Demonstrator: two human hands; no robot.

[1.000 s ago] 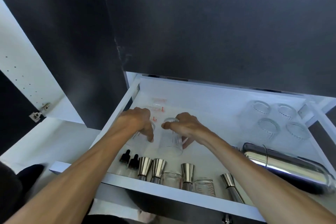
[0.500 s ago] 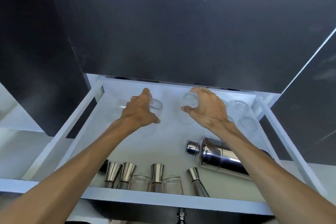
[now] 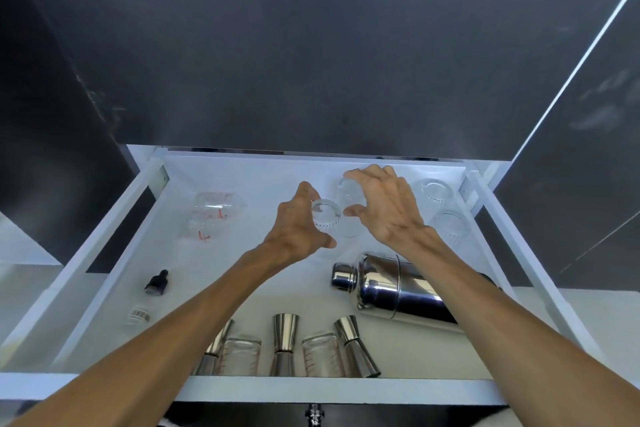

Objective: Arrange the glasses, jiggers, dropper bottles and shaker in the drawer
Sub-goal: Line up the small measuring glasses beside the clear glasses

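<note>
Open white drawer [image 3: 114,246] seen from above, both arms reaching toward its back wall. Half a second earlier each hand carried a ribbed glass over the middle of the drawer; both glasses have now travelled toward the back right corner, where two more ribbed tumblers [image 3: 437,191] stand just right of the right hand. The left hand [image 3: 298,229] is curled round a ribbed glass [image 3: 326,216], thumb below and fingers over its far side, the glass apparently near the drawer floor. The right hand [image 3: 384,208] has its fingers spread and arched over a second glass [image 3: 349,194]; whether it grips or has begun to let go cannot be told. Judged from this, the step in hand is adding these two glasses to the back-row group. Well left of the left hand lie two clear measuring glasses [image 3: 211,215] with red graduation marks, too small to read. Near the right forearm a steel cocktail shaker [image 3: 398,288] lies on its side. Toward the person, along the front edge, steel jiggers [image 3: 285,343] alternate with small measuring glasses [image 3: 242,354] bearing faint red scales, also illegible. Left of the left forearm sits a black-capped dropper bottle [image 3: 156,283] and a clear item carrying a barcode label [image 3: 140,315]; no brand can be read.
</note>
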